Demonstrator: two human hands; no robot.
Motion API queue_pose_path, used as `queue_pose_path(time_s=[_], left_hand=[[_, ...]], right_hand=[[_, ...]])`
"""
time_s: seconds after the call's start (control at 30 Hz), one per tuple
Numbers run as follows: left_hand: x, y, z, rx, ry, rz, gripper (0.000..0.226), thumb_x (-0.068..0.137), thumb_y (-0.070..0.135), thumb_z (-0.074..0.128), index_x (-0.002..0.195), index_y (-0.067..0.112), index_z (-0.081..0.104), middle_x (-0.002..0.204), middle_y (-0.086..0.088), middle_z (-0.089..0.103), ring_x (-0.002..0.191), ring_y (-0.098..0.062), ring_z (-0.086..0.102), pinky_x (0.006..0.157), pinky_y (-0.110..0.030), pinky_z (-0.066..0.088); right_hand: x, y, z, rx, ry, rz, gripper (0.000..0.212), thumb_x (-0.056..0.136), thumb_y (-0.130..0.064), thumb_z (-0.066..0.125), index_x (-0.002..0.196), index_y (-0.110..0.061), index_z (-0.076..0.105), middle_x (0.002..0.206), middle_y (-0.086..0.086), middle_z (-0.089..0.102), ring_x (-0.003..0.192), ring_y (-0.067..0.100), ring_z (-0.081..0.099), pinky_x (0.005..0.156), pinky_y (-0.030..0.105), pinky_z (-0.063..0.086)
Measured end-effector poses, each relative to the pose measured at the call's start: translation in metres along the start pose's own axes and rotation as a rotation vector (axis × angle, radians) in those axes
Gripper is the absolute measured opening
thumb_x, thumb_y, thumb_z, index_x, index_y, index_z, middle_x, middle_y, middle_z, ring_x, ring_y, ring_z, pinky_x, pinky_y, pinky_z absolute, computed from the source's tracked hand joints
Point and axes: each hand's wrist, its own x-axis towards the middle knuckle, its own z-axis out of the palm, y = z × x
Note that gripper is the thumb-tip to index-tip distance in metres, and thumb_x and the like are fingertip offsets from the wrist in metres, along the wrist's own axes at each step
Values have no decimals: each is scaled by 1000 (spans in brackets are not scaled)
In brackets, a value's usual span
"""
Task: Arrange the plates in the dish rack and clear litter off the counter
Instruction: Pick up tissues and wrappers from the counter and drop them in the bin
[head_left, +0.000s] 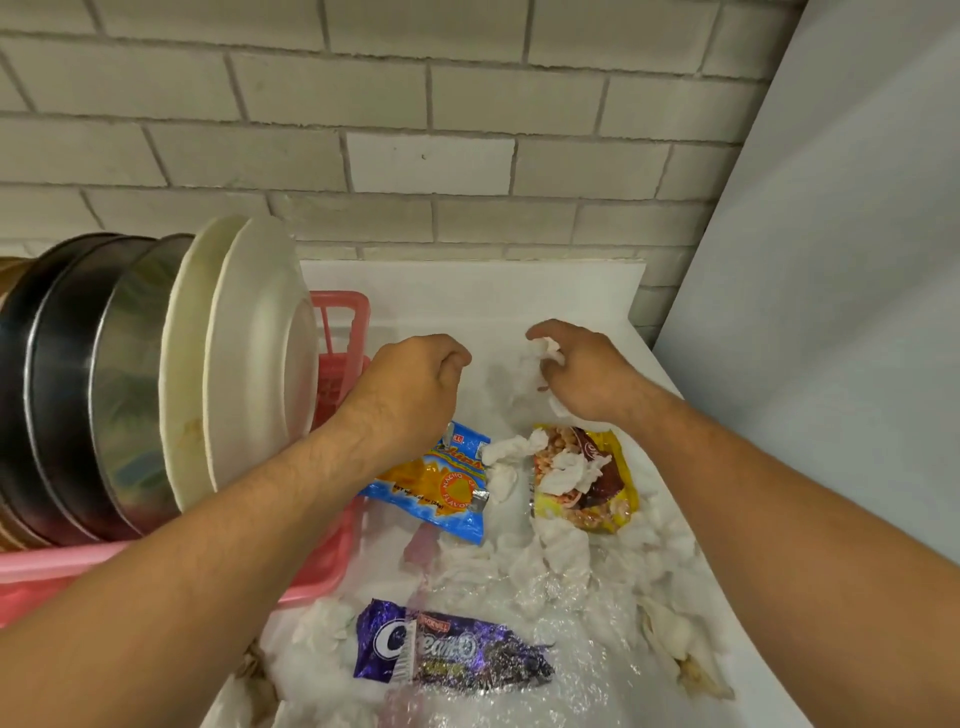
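Two white plates and several metal ones stand on edge in the pink dish rack at the left. Litter covers the white counter: a blue chip wrapper, a yellow noodle wrapper, a purple cookie wrapper, crumpled tissues and clear plastic film. My right hand grips a crumpled white tissue above the counter's far part. My left hand hovers beside the rack with curled fingers, holding nothing that I can see.
A brick wall backs the counter. A tall pale panel closes off the right side. More crumpled tissue lies near the counter's right edge.
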Motion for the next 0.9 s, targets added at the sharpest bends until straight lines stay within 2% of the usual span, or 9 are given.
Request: queue_pose_path(time_s=[0.07, 0.13, 0.23, 0.33, 0.5, 0.6, 0.7, 0.8, 0.9], left_hand=[[-8, 2, -5, -13, 12, 34, 27, 100, 25, 41, 105, 15, 66, 85, 3, 65, 75, -12, 56, 64, -20, 40], [-19, 4, -11, -13, 25, 75, 34, 99, 35, 43, 86, 10, 63, 66, 2, 56, 62, -17, 52, 56, -26, 41], [-43, 6, -25, -7, 34, 138, 49, 96, 47, 43, 64, 11, 51, 53, 2, 46, 52, -17, 44, 49, -24, 35], [-75, 2, -44, 17, 11, 202, 58, 94, 52, 41, 50, 15, 35, 45, 3, 33, 45, -15, 33, 44, -24, 23], [-134, -22, -77, 0, -22, 253, 65, 95, 54, 38, 47, 11, 42, 48, -7, 45, 49, -21, 42, 52, -32, 30], [-169, -40, -96, -32, -51, 295, 63, 96, 49, 42, 44, 14, 37, 47, -8, 40, 48, -25, 38, 54, -38, 36], [-200, -58, -112, -63, -86, 305, 64, 95, 52, 42, 45, 13, 39, 44, -4, 39, 43, -18, 37, 51, -34, 37], [-226, -72, -120, -78, -125, 273, 64, 93, 54, 42, 47, 10, 43, 45, -4, 43, 41, -15, 38, 49, -31, 34], [-256, -82, -118, -92, -137, 260, 65, 93, 56, 39, 44, 12, 40, 41, 0, 41, 41, -17, 40, 53, -35, 39]], right_hand=[[-14, -11, -2, 30, 33, -19, 38, 93, -3, 40, 114, -21, 67, 116, -3, 59, 94, 13, 62, 80, 18, 48], [-31, -24, 0, 64, 119, 5, 33, 92, -8, 41, 92, -22, 71, 94, -8, 64, 75, 4, 58, 63, 10, 41], [-68, -45, 8, 70, 248, 90, 13, 84, -28, 60, 74, -20, 62, 77, -11, 61, 73, 6, 56, 54, 17, 35], [-116, -66, 26, -14, 311, 126, 30, 77, -30, 73, 64, -20, 48, 65, -6, 52, 61, 14, 49, 49, 24, 31], [-190, -105, 61, 15, 418, 206, 33, 80, -13, 66, 57, -18, 43, 64, 2, 55, 61, 23, 48, 50, 29, 36], [-226, -129, 84, 58, 421, 220, 33, 86, -11, 61, 59, -19, 43, 83, 9, 69, 73, 27, 63, 58, 32, 48], [-256, -148, 103, 190, 414, 254, 30, 90, -12, 59, 66, -20, 43, 76, 5, 72, 52, 11, 59, 37, 21, 36], [-284, -163, 118, 226, 473, 240, 25, 91, -31, 62, 75, -22, 46, 69, -3, 66, 53, 5, 56, 37, 12, 32], [-312, -173, 131, 259, 503, 257, 36, 84, -55, 62, 72, -23, 52, 77, -10, 65, 69, 4, 58, 52, 15, 37]])
